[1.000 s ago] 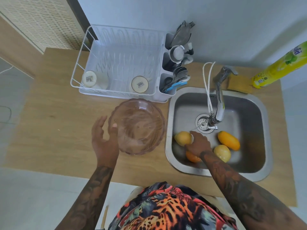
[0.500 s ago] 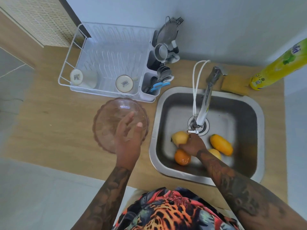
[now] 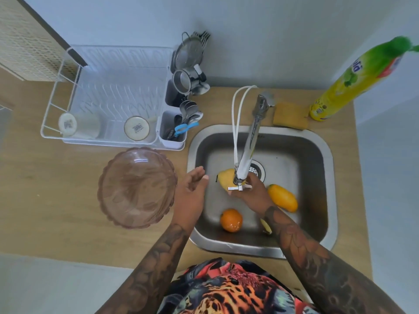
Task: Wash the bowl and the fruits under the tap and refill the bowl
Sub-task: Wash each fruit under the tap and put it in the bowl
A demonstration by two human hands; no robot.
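Head view, nearest first: my two forearms reach up from the bottom edge over the counter (image 3: 56, 200). My left hand (image 3: 189, 196) hangs over the sink's left rim with its fingers spread and slack, gripping nothing. The bowl (image 3: 136, 188) sits upright on the counter just left of that hand, apart from it, mouth up and with nothing inside. Bare wood lies to its left and in front of it.

In the sink (image 3: 326, 177), the orange (image 3: 231, 220) rests near the front wall, between my forearms and free of both. A sliver of another yellow fruit (image 3: 265, 225) shows at the edge of my right forearm; most of it is hidden. My right hand (image 3: 251, 194) is curled around the yellow fruit (image 3: 225, 179), holding it right under the tap (image 3: 246, 164) outlet; the fruit's long axis runs roughly front to back, its far end pointing toward the back wall. I cannot tell whether water is running. The mango (image 3: 282, 197) lies just right of that hand, its long axis slanting from far-left to near-right. The right half of the basin floor is open.

Farther back, the rack (image 3: 108, 94) stands just behind the bowl, two cups (image 3: 68, 124) lying in it, utensils (image 3: 188, 118) upright in its right-hand caddy. A sponge (image 3: 290, 115) and a bottle (image 3: 353, 82) stand behind the sink's right corner.
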